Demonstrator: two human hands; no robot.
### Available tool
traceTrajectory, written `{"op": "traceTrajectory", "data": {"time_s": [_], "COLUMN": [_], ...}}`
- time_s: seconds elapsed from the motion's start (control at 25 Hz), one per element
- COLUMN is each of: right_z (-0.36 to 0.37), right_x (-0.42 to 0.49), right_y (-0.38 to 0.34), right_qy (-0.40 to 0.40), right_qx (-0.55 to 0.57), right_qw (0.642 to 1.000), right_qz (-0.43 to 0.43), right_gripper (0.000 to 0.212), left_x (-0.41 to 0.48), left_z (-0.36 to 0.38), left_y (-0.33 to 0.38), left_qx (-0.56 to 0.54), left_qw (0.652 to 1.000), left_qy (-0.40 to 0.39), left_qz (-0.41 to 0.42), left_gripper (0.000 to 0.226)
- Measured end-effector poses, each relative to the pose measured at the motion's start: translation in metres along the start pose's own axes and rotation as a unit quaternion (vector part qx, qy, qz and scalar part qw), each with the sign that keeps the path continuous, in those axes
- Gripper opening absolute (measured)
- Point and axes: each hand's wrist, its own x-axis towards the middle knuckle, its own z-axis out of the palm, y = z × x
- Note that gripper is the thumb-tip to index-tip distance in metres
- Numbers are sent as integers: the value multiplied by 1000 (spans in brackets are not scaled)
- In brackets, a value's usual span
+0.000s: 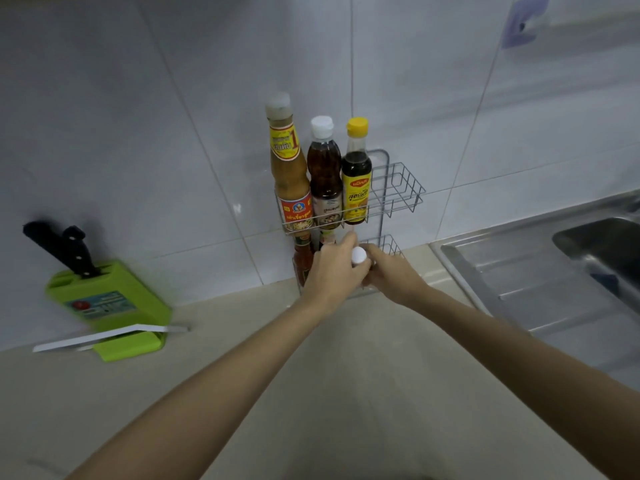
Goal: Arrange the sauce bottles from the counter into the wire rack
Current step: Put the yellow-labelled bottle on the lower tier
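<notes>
Both hands meet at the lower tier of a grey two-tier wire rack (403, 188) set on the counter against a white-tiled wall, as seen from the head camera. The left hand (332, 271) wraps its fingers round a small white-capped bottle (359, 255), and the right hand (391, 277) closes on the bottle's other side. The bottle's body is hidden behind the hands at the front of the lower tier.

On the upper tier stand a tall tan sauce bottle with a pale cap (290, 178), a brown sauce bottle with a white cap (324, 174) and a dark soy bottle with a yellow cap (356, 178). A red sauce bottle (303, 263) sits below, with another neck partly hidden beside it.

The job looks close to done; seating this bottle appears to be what remains.

A green knife block (110, 303) stands on the beige counter (346, 375), and a steel sink (554, 271) lies to the right.
</notes>
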Motion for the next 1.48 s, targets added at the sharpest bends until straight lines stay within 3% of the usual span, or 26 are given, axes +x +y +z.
{"op": "traceTrajectory", "data": {"time_s": [0.28,0.56,0.72,0.84,0.92,1.0,1.12,1.28,1.4,1.48], "right_z": [18,23,19,16,14,11,9,13,18,18], "right_x": [27,60,75,83,89,93,95,101,106,110], "right_y": [20,28,34,34,39,46,53,51,50,49], "right_qy": [-13,-103,-101,-71,-68,-79,-77,-63,-47,-33], "right_qx": [-27,-46,-39,-80,-76,-58,-43,-23,-21,-22], "right_qw": [999,993,993,993,993,992,993,996,997,997], "right_qz": [-32,32,47,52,65,78,75,61,60,65], "right_gripper": [56,40,40,38,39,40,35,33,31,29], "left_x": [0,28,46,61,67,70,72,77,81,85], "left_z": [31,45,43,39,37,39,41,40,38,36], "left_y": [-14,-33,-40,-45,-48,-53,-56,-55,-55,-55], "left_qx": [-44,-65,-115,34,169,212,232,251,317,358], "left_qw": [997,992,986,999,984,971,962,958,938,922], "left_qy": [46,8,-23,-37,-27,-25,-38,-27,-46,-43], "left_qz": [-43,-106,-116,-20,59,110,140,134,135,144], "left_gripper": [22,22,24,23,24,27,37,11,19,13]}}
